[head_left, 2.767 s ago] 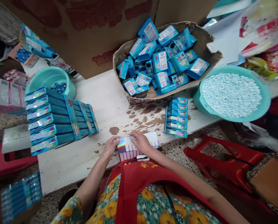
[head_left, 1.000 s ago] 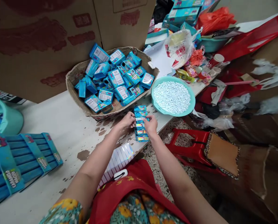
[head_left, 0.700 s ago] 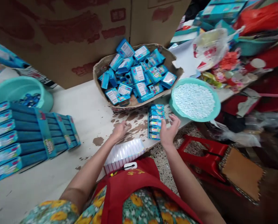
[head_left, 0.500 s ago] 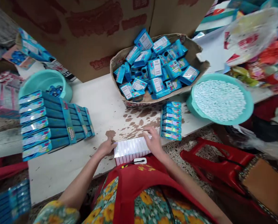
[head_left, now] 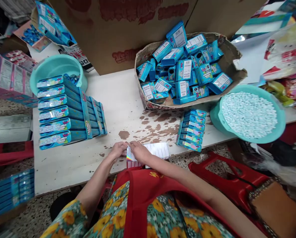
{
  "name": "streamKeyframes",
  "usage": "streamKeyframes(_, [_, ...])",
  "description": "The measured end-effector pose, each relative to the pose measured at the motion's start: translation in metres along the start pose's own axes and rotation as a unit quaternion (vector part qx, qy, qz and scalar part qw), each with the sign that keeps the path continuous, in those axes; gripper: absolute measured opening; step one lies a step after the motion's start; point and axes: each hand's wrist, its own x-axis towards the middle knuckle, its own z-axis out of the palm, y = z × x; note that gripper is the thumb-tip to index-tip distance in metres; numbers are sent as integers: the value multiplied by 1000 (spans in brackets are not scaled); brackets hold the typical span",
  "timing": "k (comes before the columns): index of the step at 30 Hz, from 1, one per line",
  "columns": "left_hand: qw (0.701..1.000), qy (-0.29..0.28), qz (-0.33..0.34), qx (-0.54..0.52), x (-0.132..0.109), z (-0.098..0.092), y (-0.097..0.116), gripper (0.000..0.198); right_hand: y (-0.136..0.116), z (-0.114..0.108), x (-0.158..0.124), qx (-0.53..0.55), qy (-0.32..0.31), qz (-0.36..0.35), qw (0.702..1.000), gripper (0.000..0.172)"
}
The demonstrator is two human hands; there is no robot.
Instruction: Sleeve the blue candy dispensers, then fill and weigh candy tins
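Observation:
A row of small white-sided boxes (head_left: 160, 149) lies at the table's front edge, against the red apron. At its left end a printed face with a rainbow stripe (head_left: 128, 154) shows. My left hand (head_left: 118, 149) is beside that end, its fingers drawn together in a pinch. Over the left part of the row lies my right hand (head_left: 139, 152), fingers closed and tips meeting the left fingertips. What the fingertips pinch is hidden. To the right stands a short stack of blue candy boxes (head_left: 192, 129).
A torn cardboard tray (head_left: 160, 107) heaped with blue boxes stands behind. At right is a turquoise basin (head_left: 217, 115) of pale candies. Blue boxes are stacked at left (head_left: 75, 114), before another turquoise tub (head_left: 75, 64). A red stool (head_left: 220, 178) stands at lower right.
My right hand has moved left from the right end of the row to its left end. My left hand now pinches there. The whole view has shifted slightly.

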Motion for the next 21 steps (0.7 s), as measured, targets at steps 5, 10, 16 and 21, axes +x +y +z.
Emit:
streamKeyframes(5, [1000, 12, -12, -16, 10, 4, -7, 20, -3, -4, -4, -45, -5, -30, 999, 25])
streamKeyframes(10, [989, 55, 53, 127, 17, 1, 0, 17, -9, -25, -4, -6, 41, 4, 999, 7])
streamKeyframes(16, [964, -12, 234, 127, -8, 52, 68, 40, 5, -93, -36, 366, 283, 124, 878, 16])
streamKeyframes(21, [942, -277, 175, 68, -6, 139, 126, 29, 50, -133, -71, 422, 454, 199, 759, 20])
